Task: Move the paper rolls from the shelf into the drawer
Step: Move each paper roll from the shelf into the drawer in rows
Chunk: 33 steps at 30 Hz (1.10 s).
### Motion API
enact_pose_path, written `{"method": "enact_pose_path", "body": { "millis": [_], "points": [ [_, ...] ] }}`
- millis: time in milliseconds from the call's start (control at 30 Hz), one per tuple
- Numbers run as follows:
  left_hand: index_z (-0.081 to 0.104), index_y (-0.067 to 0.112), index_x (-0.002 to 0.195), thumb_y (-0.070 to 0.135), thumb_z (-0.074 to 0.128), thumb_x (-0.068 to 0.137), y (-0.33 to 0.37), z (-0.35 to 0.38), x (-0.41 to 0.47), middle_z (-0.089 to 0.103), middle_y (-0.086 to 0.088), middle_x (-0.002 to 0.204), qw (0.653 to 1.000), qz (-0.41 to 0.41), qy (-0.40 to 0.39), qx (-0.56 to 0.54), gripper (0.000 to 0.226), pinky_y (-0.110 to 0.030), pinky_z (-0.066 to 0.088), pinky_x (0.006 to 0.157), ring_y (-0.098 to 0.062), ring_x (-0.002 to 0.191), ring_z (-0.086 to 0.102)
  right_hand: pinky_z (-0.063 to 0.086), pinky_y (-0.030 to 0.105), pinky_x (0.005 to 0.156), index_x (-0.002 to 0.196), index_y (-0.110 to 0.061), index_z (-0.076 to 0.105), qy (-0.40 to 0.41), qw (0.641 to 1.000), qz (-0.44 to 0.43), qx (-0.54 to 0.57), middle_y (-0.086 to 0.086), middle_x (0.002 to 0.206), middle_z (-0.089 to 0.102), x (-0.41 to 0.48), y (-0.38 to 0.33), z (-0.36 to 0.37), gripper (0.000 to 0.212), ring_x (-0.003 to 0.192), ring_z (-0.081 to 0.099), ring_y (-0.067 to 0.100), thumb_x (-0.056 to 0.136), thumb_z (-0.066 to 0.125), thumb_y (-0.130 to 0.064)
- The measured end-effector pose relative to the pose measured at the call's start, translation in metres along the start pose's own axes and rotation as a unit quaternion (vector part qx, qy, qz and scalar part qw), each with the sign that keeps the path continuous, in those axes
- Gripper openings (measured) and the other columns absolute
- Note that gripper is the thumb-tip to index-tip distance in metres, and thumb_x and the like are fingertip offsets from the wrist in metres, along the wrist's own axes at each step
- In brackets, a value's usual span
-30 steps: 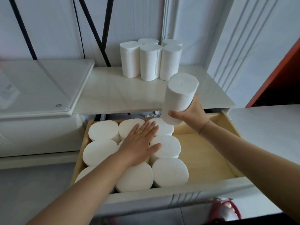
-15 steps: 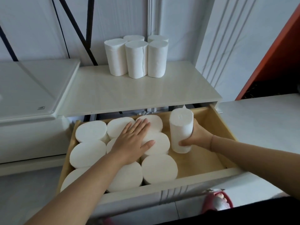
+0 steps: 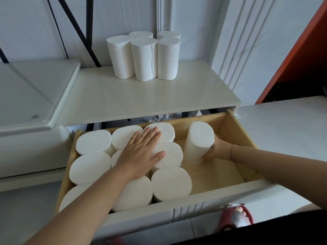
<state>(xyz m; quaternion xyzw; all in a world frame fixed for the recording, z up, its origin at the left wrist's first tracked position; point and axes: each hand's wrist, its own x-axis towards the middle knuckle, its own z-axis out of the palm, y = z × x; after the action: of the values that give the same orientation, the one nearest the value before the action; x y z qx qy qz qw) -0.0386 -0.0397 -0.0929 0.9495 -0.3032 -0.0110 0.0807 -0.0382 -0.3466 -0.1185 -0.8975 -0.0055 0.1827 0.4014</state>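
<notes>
Several white paper rolls [image 3: 144, 58] stand bunched at the back of the cream shelf [image 3: 141, 101]. Below it the wooden drawer [image 3: 238, 131] is pulled out, and its left half is packed with several upright rolls [image 3: 170, 183]. My left hand [image 3: 143, 151] lies flat with straight fingers on top of the packed rolls. My right hand [image 3: 215, 151] grips one more roll [image 3: 198, 142] low on its right side; that roll stands slightly tilted on the drawer floor, just right of the packed ones.
The drawer's right half shows bare wood floor [image 3: 219, 174]. A white glass-topped unit [image 3: 33, 92] adjoins the shelf on the left. A white surface [image 3: 283, 124] and an orange panel [image 3: 299, 55] lie to the right. A foot in a red slipper [image 3: 236, 218] is below the drawer front.
My right hand has carried the roll from in front of the shelf down into the drawer and set it beside the packed rolls. My left hand has stayed flat on the rolls.
</notes>
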Motion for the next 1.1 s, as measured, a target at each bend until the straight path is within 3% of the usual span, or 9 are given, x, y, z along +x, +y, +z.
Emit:
{"method": "enact_pose_path", "body": {
  "millis": [67, 200, 300, 400, 500, 700, 833, 967, 1100],
  "points": [
    [-0.019, 0.031, 0.144, 0.068, -0.012, 0.079, -0.001, 0.001, 0.001, -0.027, 0.015, 0.151, 1.0, 0.0, -0.001, 0.003, 0.075, -0.031, -0.015, 0.115, 0.001, 0.135, -0.03, 0.047, 0.022, 0.098, 0.15, -0.021, 0.006, -0.062, 0.997, 0.027, 0.038, 0.001, 0.146, 0.034, -0.002, -0.003, -0.014, 0.122, 0.129, 0.039, 0.016, 0.059, 0.087, -0.014],
    [-0.017, 0.029, 0.146, 0.067, -0.012, 0.079, 0.0, 0.001, 0.004, -0.027, 0.014, 0.151, 1.0, -0.001, -0.009, 0.013, 0.077, -0.031, -0.016, 0.114, 0.0, 0.135, -0.031, 0.044, 0.049, 0.106, 0.141, -0.041, 0.034, -0.127, 0.977, 0.068, 0.155, -0.003, 0.136, 0.051, -0.007, -0.013, -0.047, 0.097, 0.128, 0.048, 0.021, 0.059, 0.085, -0.038],
    [-0.017, 0.028, 0.146, 0.062, -0.002, 0.088, 0.006, 0.0, 0.014, -0.026, 0.012, 0.152, 1.0, -0.003, -0.018, 0.02, 0.07, -0.031, -0.017, 0.114, -0.003, 0.136, -0.03, 0.044, 0.049, 0.106, 0.127, -0.042, 0.051, -0.11, 0.97, 0.063, 0.208, -0.003, 0.132, 0.056, -0.004, -0.025, -0.053, 0.064, 0.125, 0.051, 0.021, 0.071, 0.081, -0.042],
    [-0.014, 0.026, 0.148, 0.057, 0.01, 0.094, 0.018, 0.0, 0.029, -0.023, 0.011, 0.154, 1.0, 0.005, -0.029, 0.008, 0.066, -0.029, -0.018, 0.113, -0.004, 0.138, -0.026, 0.048, 0.05, 0.102, 0.13, -0.034, 0.049, -0.039, 0.982, 0.103, 0.156, 0.0, 0.131, 0.057, 0.003, -0.038, -0.042, 0.051, 0.122, 0.053, 0.024, 0.083, 0.069, -0.041],
    [-0.011, 0.025, 0.148, 0.057, 0.012, 0.095, 0.028, 0.0, 0.039, -0.02, 0.01, 0.155, 0.999, 0.011, -0.03, -0.003, 0.066, -0.03, -0.017, 0.113, -0.005, 0.14, -0.023, 0.059, 0.046, 0.083, 0.127, -0.03, 0.05, -0.007, 0.98, 0.145, 0.136, 0.002, 0.12, 0.061, 0.002, -0.045, -0.032, 0.045, 0.107, 0.062, 0.023, 0.088, 0.061, -0.049],
    [-0.011, 0.027, 0.148, 0.058, 0.01, 0.094, 0.03, 0.002, 0.041, -0.021, 0.011, 0.155, 1.0, 0.014, -0.02, 0.003, 0.066, -0.03, -0.017, 0.113, -0.004, 0.139, -0.024, 0.061, 0.038, 0.061, 0.134, -0.024, 0.039, 0.008, 0.965, 0.196, 0.174, 0.013, 0.118, 0.055, -0.008, -0.051, -0.021, 0.056, 0.067, 0.071, 0.031, 0.09, 0.054, -0.054],
    [-0.011, 0.027, 0.148, 0.058, 0.01, 0.094, 0.03, 0.003, 0.04, -0.02, 0.01, 0.155, 1.0, 0.013, -0.01, 0.003, 0.066, -0.028, -0.019, 0.112, -0.003, 0.138, -0.025, 0.062, 0.044, 0.062, 0.143, -0.011, 0.033, 0.06, 0.914, 0.24, 0.321, 0.02, 0.133, 0.042, -0.007, -0.059, -0.003, 0.068, 0.094, 0.064, 0.043, 0.09, 0.059, -0.046],
    [-0.01, 0.026, 0.149, 0.058, 0.01, 0.094, 0.03, 0.004, 0.04, -0.018, 0.01, 0.156, 1.0, 0.014, -0.001, 0.007, 0.066, -0.028, -0.019, 0.112, -0.004, 0.139, -0.023, 0.057, 0.047, 0.072, 0.143, -0.01, 0.032, 0.1, 0.838, 0.242, 0.478, 0.011, 0.134, 0.034, 0.001, -0.071, 0.015, 0.061, 0.112, 0.05, 0.041, 0.094, 0.058, -0.034],
    [-0.009, 0.027, 0.149, 0.058, 0.01, 0.093, 0.03, 0.005, 0.041, -0.017, 0.01, 0.156, 1.0, 0.014, 0.006, 0.006, 0.067, -0.028, -0.019, 0.112, -0.005, 0.14, -0.022, 0.054, 0.047, 0.079, 0.142, -0.007, 0.034, 0.106, 0.816, 0.226, 0.522, 0.01, 0.13, 0.032, 0.007, -0.08, 0.02, 0.055, 0.124, 0.045, 0.042, 0.096, 0.055, -0.031]
  ]
}}
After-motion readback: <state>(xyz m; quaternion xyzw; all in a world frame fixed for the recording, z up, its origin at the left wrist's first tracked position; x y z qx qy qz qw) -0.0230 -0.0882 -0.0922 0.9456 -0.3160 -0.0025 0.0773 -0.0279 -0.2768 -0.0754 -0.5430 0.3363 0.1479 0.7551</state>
